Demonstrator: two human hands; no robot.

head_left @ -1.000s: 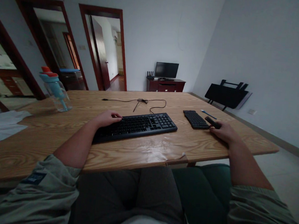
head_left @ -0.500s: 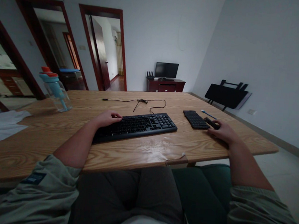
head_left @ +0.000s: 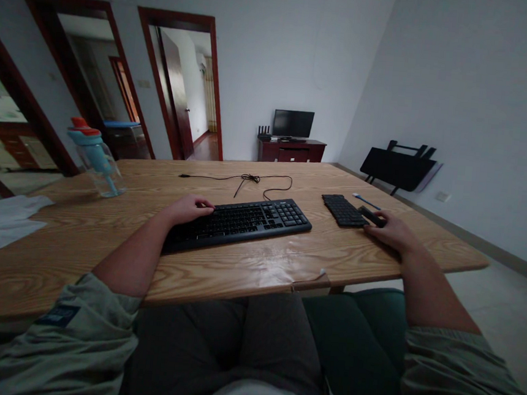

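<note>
1. The large keyboard [head_left: 261,219], landmark for all places below, lies flat on the wooden table [head_left: 238,275], aslant, its left end nearer the wearer.
2. Left hand [head_left: 187,209]: laid over the keyboard's left end, fingers curled and thumb near forefinger; whether anything is pinched cannot be told. The placing would suit steadying the board.
3. Right hand [head_left: 392,231]: well to the keyboard's right, fingers closed around a dark bar [head_left: 372,217]. The low hold presumably keeps the bar close to the key panel [head_left: 343,210].
4. The key panel lies between the keyboard and the right hand; whether the bar is joined to it cannot be made out.
5. Beyond the keyboard runs the black cable [head_left: 250,177], tied in a bundle and looping back to its far edge, which presumably leaves the near side free.
6. Appearance: the large keyboard is black, with a separate number block at its right end and a smooth front border. The key panel is smaller, matt black and densely keyed; the bar is plain and dark.
</note>
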